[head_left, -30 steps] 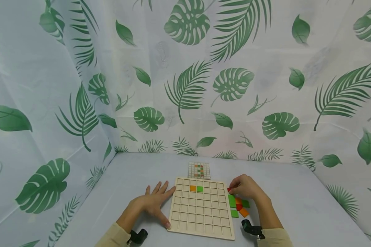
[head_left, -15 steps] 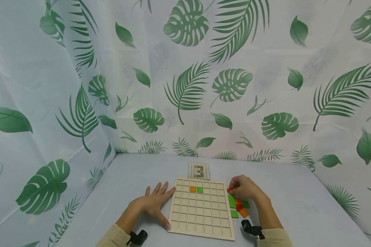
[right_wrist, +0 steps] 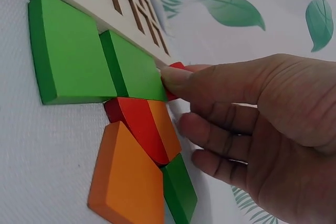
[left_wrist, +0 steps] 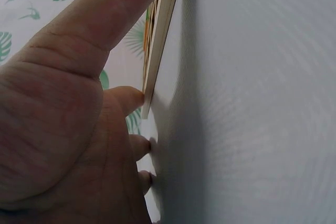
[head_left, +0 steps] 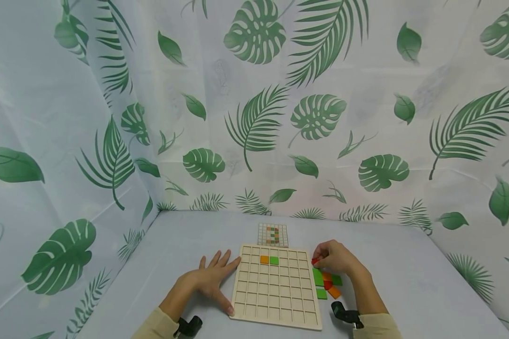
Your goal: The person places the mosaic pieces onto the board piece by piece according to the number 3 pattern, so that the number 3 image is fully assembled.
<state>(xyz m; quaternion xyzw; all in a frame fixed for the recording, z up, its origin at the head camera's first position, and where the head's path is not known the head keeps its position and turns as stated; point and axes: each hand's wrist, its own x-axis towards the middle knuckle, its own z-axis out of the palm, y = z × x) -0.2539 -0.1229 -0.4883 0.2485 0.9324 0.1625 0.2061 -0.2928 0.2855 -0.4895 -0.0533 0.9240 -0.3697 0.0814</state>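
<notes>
A pale wooden grid board (head_left: 275,292) lies on the table, with an orange square tile (head_left: 265,259) and a green square tile (head_left: 274,260) in its upper cells. My left hand (head_left: 209,281) is spread at the board's left side, thumb and index fingertip touching its edge. Beside the upper right edge, my right hand (head_left: 336,256) pinches a red tile (right_wrist: 175,72) between thumb and index finger; the fingers partly hide it. Below that hand lie loose green tiles (right_wrist: 73,51), another red tile (right_wrist: 140,132) and orange tiles (right_wrist: 126,177).
A small card (head_left: 273,234) with a coloured grid pattern lies just behind the board. Behind the white table (head_left: 195,230) hangs a leaf-print curtain (head_left: 254,117). A black wrist camera (head_left: 343,312) sits below the right hand.
The right hand keeps its place and its pinch on the red tile, which shows slightly more now. The left hand and the board have not moved; the head view shifts very slightly.
</notes>
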